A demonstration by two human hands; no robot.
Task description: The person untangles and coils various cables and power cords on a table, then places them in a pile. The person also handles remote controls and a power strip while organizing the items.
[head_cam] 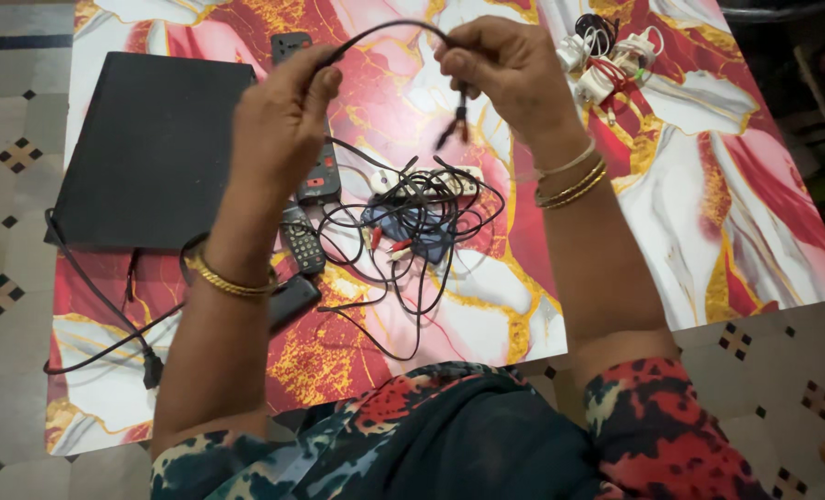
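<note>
**Inspector:** State the grip.

**Assistant:** The left hand (283, 116) is closed in a pinch on the thin black cable (389, 28). The right hand (509, 74) is likewise closed on it, and the plug end (456, 125) dangles below those fingers. The cable arches between both hands, held above the tangled wires (412, 231).

**Inspector:** Materials and shapes?

**Assistant:** The tangled wires are thin, round and glossy black, looping loosely over a white power strip (431, 182) and a dark blue flat object. Left of the tangle lie two slim button remotes (303, 243), hard plastic. Further left sits a flat matte black rectangular box (153, 148). Up and right of the tangle is a bundle of white chargers (607, 65) with red ties.

**Inspector:** Edges and open room?

**Assistant:** The tabletop (708, 185) has a smooth red, white and gold marbled surface. Right of the tangle it is bare to its edge. Left, a thick black cord (88, 296) runs beyond the table edge over tiled floor (5, 278).
</note>
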